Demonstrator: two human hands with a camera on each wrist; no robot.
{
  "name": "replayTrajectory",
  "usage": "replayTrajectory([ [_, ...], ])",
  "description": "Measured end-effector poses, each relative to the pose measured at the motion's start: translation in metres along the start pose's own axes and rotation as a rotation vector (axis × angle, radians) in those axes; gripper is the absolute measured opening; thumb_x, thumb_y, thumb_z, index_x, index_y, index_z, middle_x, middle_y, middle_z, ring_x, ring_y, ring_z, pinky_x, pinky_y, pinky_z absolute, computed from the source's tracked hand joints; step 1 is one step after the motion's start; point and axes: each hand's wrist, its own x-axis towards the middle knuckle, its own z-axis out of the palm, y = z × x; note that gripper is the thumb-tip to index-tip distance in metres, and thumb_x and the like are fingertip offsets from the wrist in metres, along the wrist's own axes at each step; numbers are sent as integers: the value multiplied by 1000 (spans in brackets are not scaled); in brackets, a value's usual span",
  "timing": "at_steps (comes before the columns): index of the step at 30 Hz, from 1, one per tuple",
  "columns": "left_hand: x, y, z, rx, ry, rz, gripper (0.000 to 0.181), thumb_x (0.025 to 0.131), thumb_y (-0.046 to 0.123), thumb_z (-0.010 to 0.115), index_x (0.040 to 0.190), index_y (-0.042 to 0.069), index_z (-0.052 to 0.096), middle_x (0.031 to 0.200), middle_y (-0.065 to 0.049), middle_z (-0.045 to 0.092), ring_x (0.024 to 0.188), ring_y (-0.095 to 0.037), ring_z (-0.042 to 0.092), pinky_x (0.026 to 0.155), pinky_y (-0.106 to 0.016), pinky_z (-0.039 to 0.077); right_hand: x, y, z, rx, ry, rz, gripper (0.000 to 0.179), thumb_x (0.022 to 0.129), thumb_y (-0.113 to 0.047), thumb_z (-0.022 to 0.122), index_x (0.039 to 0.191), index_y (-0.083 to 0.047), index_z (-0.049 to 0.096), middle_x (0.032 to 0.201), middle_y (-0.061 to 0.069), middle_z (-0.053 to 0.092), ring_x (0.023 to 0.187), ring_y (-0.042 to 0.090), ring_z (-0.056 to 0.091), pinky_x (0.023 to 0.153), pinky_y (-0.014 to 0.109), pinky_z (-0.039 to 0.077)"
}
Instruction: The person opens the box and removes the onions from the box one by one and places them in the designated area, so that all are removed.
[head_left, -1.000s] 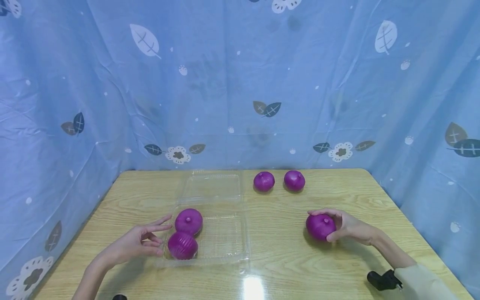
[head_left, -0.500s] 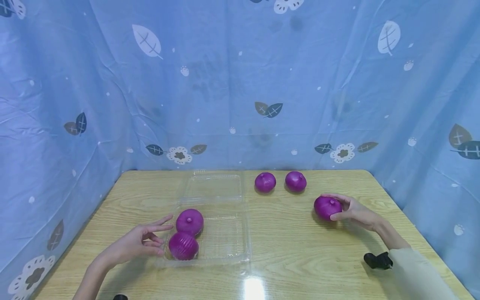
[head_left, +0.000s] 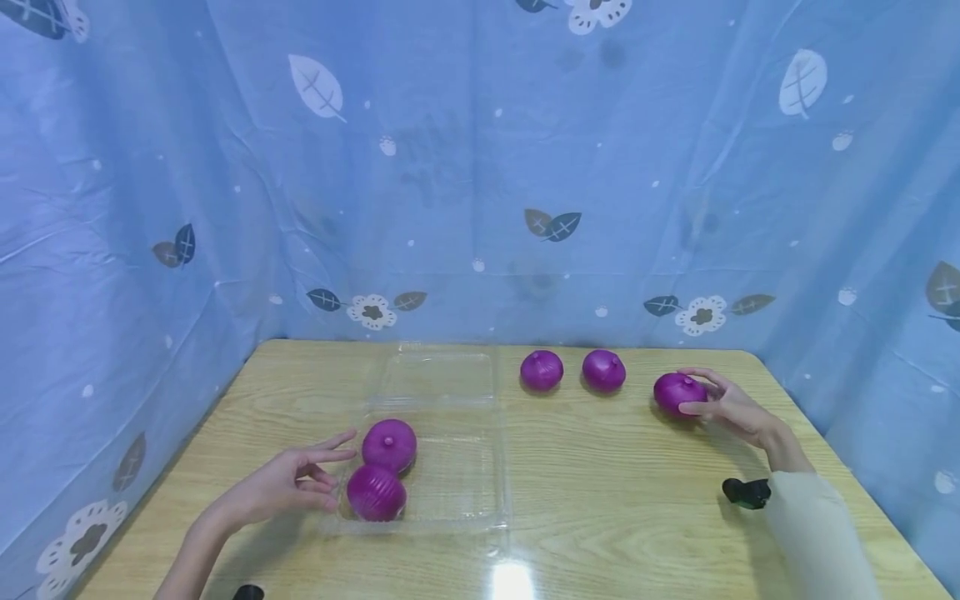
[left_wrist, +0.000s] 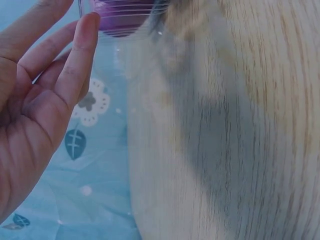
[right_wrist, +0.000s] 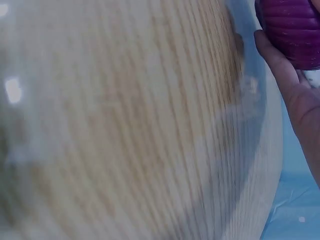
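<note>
My right hand (head_left: 731, 408) grips a purple onion (head_left: 677, 392) at the back right of the table, thumb on the near side and fingers round the far side. The right wrist view shows the same onion (right_wrist: 292, 30) at its upper right corner. A clear plastic clamshell box (head_left: 465, 479) lies with its lid (head_left: 438, 377) laid back. Along the left side of its base sit two onions, one behind (head_left: 389, 444) and one in front (head_left: 376, 493). My left hand (head_left: 281, 487) is at the box's left edge, fingers extended; in the left wrist view a fingertip (left_wrist: 87, 30) reaches its clear wall.
Two more onions, a left one (head_left: 542, 370) and a right one (head_left: 603, 370), stand near the table's back edge, right of the lid. A blue patterned curtain (head_left: 480, 167) encloses the wooden table (head_left: 585, 500) at the back and sides. A black device (head_left: 746, 492) sits by the right wrist.
My right hand has carried its onion back and to the right, toward the row of two onions. The left hand holds its place by the box. The head view has shifted slightly.
</note>
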Motion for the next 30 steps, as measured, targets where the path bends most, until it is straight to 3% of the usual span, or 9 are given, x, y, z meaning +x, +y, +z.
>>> replayTrajectory([
  [6, -1, 1, -1, 6, -2, 7, 66, 84, 9, 71, 139, -11, 40, 152, 19, 26, 90, -17, 61, 81, -27, 55, 8, 0, 5, 45, 42, -19, 65, 89, -4, 65, 146, -18, 38, 150, 32, 9, 105, 5, 48, 87, 24, 50],
  [12, 1, 1, 0, 1, 0, 9, 65, 84, 8, 71, 138, -12, 40, 155, -23, 16, 89, -17, 61, 81, -28, 55, 17, 1, 5, 16, 52, -33, 72, 89, -4, 65, 151, -14, 28, 151, 33, 10, 105, 0, 45, 88, 19, 49],
  [15, 2, 0, 1, -1, -3, 10, 65, 84, 7, 71, 138, -12, 40, 151, -32, 10, 89, -17, 61, 82, -27, 55, 21, 2, 4, 12, 54, -36, 68, 88, -2, 66, 146, -15, 32, 150, 37, 12, 102, -4, 47, 87, 19, 50],
  [18, 2, -1, 2, 6, -2, 15, 66, 83, 8, 71, 138, -12, 40, 151, -32, 11, 88, -17, 61, 82, -27, 55, 24, 2, 3, 20, 49, -36, 64, 88, -1, 65, 142, -17, 34, 149, 39, 11, 105, 1, 47, 87, 19, 50],
  [22, 1, -1, 2, 8, 1, 22, 65, 84, 8, 71, 138, -11, 41, 155, -20, 17, 88, -16, 61, 82, -27, 55, 28, 2, 2, 23, 40, -34, 73, 89, 0, 63, 151, -15, 27, 150, 37, 7, 124, 27, 40, 89, 19, 49],
  [24, 1, 0, 1, 3, 0, 23, 65, 84, 8, 71, 138, -11, 40, 157, -5, 22, 88, -16, 62, 82, -27, 55, 31, 3, 2, 33, 30, -37, 77, 90, 1, 62, 153, -13, 21, 150, 37, 6, 123, 25, 43, 90, 19, 49],
  [27, 1, 1, 1, -5, -6, 18, 64, 84, 7, 70, 138, -12, 40, 154, 14, 26, 89, -17, 62, 82, -27, 55, 33, 4, 2, 36, 37, -48, 75, 89, 2, 62, 152, -14, 22, 150, 38, 7, 110, 4, 48, 89, 18, 50],
  [28, 1, 2, 1, -4, -6, 16, 64, 84, 7, 70, 138, -12, 40, 153, 16, 26, 88, -16, 62, 82, -27, 55, 33, 5, 1, 27, 43, -54, 73, 89, 2, 62, 150, -14, 24, 149, 38, 9, 105, -3, 46, 88, 18, 50],
  [30, 1, 2, 1, -5, -6, 9, 65, 84, 7, 70, 138, -12, 40, 152, 20, 26, 88, -16, 61, 81, -27, 55, 32, 5, 2, 14, 52, -60, 69, 89, 2, 63, 146, -16, 29, 148, 38, 11, 107, -2, 44, 88, 18, 50],
])
